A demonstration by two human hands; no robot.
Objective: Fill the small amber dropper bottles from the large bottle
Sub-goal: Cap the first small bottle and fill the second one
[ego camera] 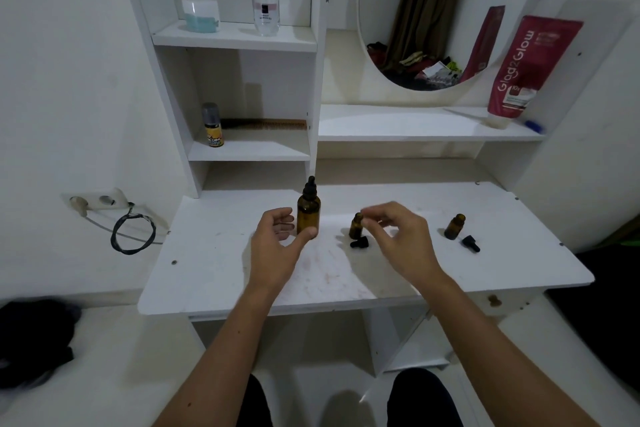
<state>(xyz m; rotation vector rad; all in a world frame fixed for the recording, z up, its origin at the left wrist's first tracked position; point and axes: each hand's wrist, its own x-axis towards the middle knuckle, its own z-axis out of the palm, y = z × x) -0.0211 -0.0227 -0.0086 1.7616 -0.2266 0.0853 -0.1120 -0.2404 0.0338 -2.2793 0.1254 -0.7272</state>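
The large amber bottle [308,211] with a black dropper cap stands upright on the white tabletop [346,274]. My left hand [277,246] curves loosely around its left side, thumb touching the base, fingers apart from it. A small amber bottle [356,226] stands uncapped in the middle, its black dropper cap [359,242] lying in front of it. My right hand [398,239] hovers just right of that bottle, fingers loosely curled and holding nothing. A second small uncapped bottle [455,227] stands at the right beside its cap [471,243].
White shelves behind hold a perfume bottle [266,3], a jar [201,15], a small spray can [212,125] and a comb [266,124]. A red tube [530,66] leans by the oval mirror [450,10]. A wall socket with cable [100,201] sits at left.
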